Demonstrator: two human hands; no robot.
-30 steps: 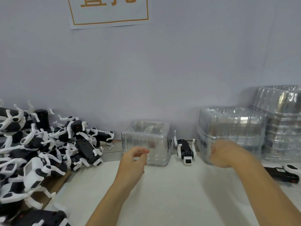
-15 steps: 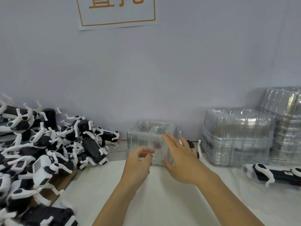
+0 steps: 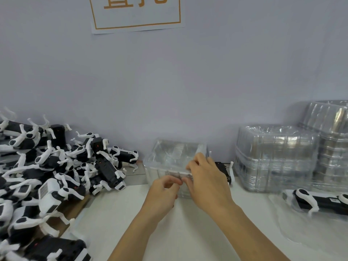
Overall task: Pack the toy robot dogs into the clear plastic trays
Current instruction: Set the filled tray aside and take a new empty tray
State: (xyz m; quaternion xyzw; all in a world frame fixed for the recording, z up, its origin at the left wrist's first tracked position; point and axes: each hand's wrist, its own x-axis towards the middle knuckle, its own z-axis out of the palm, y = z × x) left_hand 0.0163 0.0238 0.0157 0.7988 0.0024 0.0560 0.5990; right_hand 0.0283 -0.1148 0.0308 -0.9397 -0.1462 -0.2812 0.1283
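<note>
A small stack of clear plastic trays [image 3: 169, 157] stands at the back of the white table, in the middle. My left hand [image 3: 162, 194] pinches the front rim of the top tray with curled fingertips. My right hand [image 3: 207, 181] grips the same tray at its front right corner, fingers over the top edge and thumb at the front. A black-and-white toy robot dog [image 3: 225, 171] lies just right of the trays, partly hidden by my right hand. A big pile of toy robot dogs [image 3: 62, 166] fills the left side.
Tall stacks of clear trays [image 3: 273, 157] stand against the wall at the right, with a higher stack [image 3: 333, 144] behind them. One more robot dog [image 3: 316, 202] lies in a clear tray at the right edge. A paper sign [image 3: 135, 14] hangs on the wall.
My right hand swung from the right tray stack over to the middle trays and took hold of the top one. My left hand moved up to its front rim and pinched it.
</note>
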